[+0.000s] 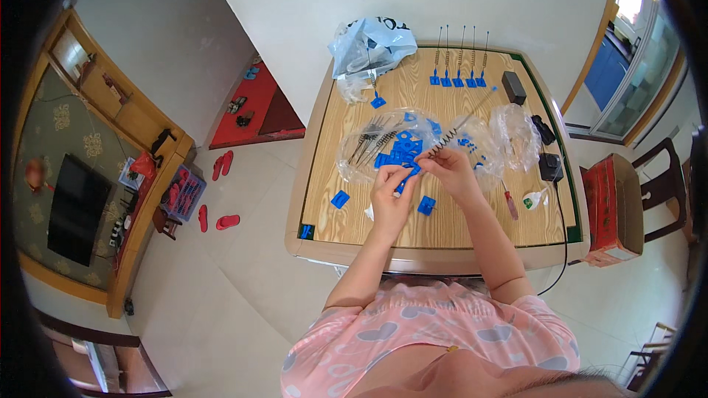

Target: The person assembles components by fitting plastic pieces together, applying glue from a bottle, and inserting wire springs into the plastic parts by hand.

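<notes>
Over the middle of the table, my left hand (391, 191) is closed on a small blue plastic piece (411, 170). Close beside it, my right hand (453, 172) pinches the lower end of a thin rod with a black coil spring (445, 139), which slants up to the right. The spring's end meets the blue piece between my fingers; whether they are joined is hidden. Just beyond lie a clear bag with black spring rods (371, 140) and a heap of blue plastic parts (404, 149). Two loose blue bases (340, 200) (426, 206) flank my left hand.
Several spring rods on blue bases (459, 82) stand at the far side, another (378, 102) near a pale blue plastic bag (372, 48). Rightward lie a black block (514, 88), clear plastic wrap (518, 138), a screwdriver (511, 206) and a black device (550, 167) with a cable.
</notes>
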A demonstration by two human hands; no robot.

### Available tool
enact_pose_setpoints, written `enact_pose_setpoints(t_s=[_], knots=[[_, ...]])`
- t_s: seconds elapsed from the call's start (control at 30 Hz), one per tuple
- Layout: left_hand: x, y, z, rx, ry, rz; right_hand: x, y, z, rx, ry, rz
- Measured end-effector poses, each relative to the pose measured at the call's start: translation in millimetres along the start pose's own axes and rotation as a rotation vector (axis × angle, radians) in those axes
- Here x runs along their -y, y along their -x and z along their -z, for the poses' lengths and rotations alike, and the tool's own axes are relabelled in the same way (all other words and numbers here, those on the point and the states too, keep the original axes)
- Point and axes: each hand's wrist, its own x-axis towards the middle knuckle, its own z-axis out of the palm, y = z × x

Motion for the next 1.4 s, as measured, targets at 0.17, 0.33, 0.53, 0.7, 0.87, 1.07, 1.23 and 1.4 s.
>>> enact_pose_setpoints(t_s=[0.17,0.33,0.53,0.7,0.87,1.07,1.23,1.4], knots=[[-19,0,2,-0.052,-0.127,-0.077,-4,11,-2,-0.001,-0.117,0.073],[-27,-6,5,-0.011,-0.213,-0.078,-7,11,5,0.006,-0.087,0.087],[-33,-18,20,0.034,0.458,0.420,-3,7,11,0.046,-0.083,0.065],[-21,-15,26,0.209,0.145,0.181,-3,6,4,0.076,-0.113,0.098],[-26,-16,26,0.136,0.008,0.092,-6,10,2,0.010,-0.050,-0.002],[-23,-14,25,0.131,-0.040,0.077,-5,10,-1,0.005,-0.070,0.012],[-26,-14,26,0.130,-0.039,0.069,-6,11,2,0.025,-0.027,0.008],[-23,-13,27,0.142,-0.035,0.049,-1,13,0,0.031,-0.027,0.009]])
